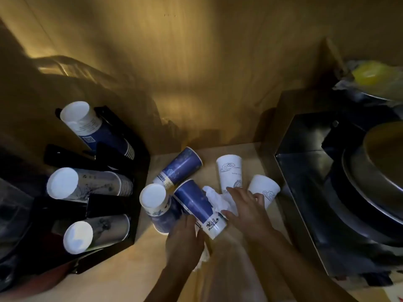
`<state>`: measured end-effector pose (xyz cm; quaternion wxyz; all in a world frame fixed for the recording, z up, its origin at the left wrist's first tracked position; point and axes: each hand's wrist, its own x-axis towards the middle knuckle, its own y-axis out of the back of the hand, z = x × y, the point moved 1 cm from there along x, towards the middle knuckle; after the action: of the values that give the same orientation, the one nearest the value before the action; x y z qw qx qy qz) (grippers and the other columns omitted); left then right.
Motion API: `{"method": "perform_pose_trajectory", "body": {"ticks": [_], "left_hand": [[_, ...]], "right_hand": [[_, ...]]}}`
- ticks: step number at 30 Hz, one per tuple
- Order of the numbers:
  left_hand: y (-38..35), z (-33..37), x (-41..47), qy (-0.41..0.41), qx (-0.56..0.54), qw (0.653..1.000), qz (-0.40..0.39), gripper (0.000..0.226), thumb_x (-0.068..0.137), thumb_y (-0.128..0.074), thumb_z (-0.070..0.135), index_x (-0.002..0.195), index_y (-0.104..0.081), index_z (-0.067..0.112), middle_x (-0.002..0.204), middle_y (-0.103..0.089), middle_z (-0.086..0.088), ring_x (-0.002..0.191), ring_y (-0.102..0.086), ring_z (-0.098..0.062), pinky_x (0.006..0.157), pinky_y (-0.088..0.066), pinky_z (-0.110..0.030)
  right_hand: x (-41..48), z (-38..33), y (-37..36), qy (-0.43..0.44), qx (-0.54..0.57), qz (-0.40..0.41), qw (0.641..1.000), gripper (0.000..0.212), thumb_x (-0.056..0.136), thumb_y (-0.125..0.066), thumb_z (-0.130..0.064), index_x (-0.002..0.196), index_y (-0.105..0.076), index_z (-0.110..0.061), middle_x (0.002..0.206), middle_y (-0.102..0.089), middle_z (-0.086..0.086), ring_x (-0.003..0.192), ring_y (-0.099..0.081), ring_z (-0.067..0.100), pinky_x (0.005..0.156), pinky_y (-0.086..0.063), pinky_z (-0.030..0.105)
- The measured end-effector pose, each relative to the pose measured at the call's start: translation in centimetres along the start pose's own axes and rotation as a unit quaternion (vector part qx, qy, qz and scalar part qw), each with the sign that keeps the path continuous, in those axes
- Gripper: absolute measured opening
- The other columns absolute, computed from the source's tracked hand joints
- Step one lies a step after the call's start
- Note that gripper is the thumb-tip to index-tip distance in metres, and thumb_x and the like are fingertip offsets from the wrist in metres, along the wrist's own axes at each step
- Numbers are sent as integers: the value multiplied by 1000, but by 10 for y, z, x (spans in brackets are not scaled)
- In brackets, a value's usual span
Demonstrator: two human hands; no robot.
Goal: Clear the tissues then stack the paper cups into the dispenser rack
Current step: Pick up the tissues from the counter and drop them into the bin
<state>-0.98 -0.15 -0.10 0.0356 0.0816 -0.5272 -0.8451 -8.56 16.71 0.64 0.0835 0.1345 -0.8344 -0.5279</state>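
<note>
While loose paper cups [197,207] are crowding the counter [122,269] between the dispenser rack [113,216] and a metal box [305,192], the right hand [246,211] is pinching a crumpled tissue [218,200]. The left hand [185,240] is clutching another tissue [202,257] beneath it.

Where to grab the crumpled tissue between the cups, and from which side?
Pinch the tissue's raised crumpled top from above. A lying blue cup flanks its left and white cups stand behind, so a side approach would likely knock them. The right hand is already on it.
</note>
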Motion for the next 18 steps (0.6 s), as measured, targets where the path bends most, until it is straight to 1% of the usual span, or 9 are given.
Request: {"method": "perform_pose_trajectory", "body": {"ticks": [2,4,7,9,10,12,15,16,18], "left_hand": [[-6,-4,-2,65,-8,998,-13,33,91,-47,34,121,-43,22,121,-56,1,106,-56,-17,80,-45,-27],[-13,-9,-7,122,-19,992,-41,35,91,-47,37,120,-40,18,122,-54,-1,109,-54,-19,83,-46,-32],[-22,-17,-11,170,-9,983,-69,46,90,-46,44,124,-35,15,127,-50,-3,117,-49,-20,87,-47,-36],[-26,-21,-13,201,-13,977,-69,55,88,-47,50,127,-34,14,128,-49,-4,118,-47,-21,86,-45,-37],[-27,-22,-13,211,-10,975,-71,58,87,-48,53,128,-34,13,128,-49,-4,119,-47,-22,86,-45,-38],[-29,-22,-14,224,-7,972,-75,63,84,-50,56,127,-34,13,126,-49,-5,119,-47,-22,85,-45,-39],[-32,-22,-15,239,-16,968,-79,62,84,-53,54,126,-35,11,124,-49,-6,117,-47,-24,86,-45,-39],[-32,-23,-15,242,-19,967,-79,60,85,-53,51,127,-34,11,124,-49,-7,117,-47,-24,87,-45,-39],[-33,-24,-16,234,-12,969,-74,53,89,-50,45,127,-35,12,124,-50,-8,117,-48,-24,88,-44,-38]], "right_hand": [[2,0,-4,0,-8,5,1000,53,83,-53,-44,129,-39,-21,131,-49,3,116,-44,21,88,-24,37],[3,-1,-8,-15,-19,3,1000,47,82,-56,-40,123,-46,-19,125,-52,5,113,-45,23,85,-25,37],[6,0,-10,-21,-24,18,999,21,84,-55,-30,99,-59,-16,111,-55,5,105,-47,24,82,-26,37],[8,3,-10,-14,-29,33,999,12,85,-51,-23,89,-59,-15,105,-56,5,102,-48,24,78,-23,35],[8,5,-10,-18,-20,39,999,10,85,-52,-22,87,-59,-15,103,-56,5,100,-49,25,77,-22,35],[9,8,-9,-30,13,51,998,15,83,-58,-27,92,-57,-15,104,-57,5,100,-49,25,78,-22,34],[12,11,-9,-44,2,17,999,41,79,-62,-42,111,-52,-18,118,-52,4,109,-43,24,80,-20,34],[13,11,-11,-36,-10,2,999,45,78,-62,-45,113,-52,-19,121,-50,4,112,-41,23,81,-19,33],[14,10,-13,-27,-27,-17,999,44,77,-61,-47,112,-54,-20,121,-49,3,114,-39,22,83,-19,33]]}}
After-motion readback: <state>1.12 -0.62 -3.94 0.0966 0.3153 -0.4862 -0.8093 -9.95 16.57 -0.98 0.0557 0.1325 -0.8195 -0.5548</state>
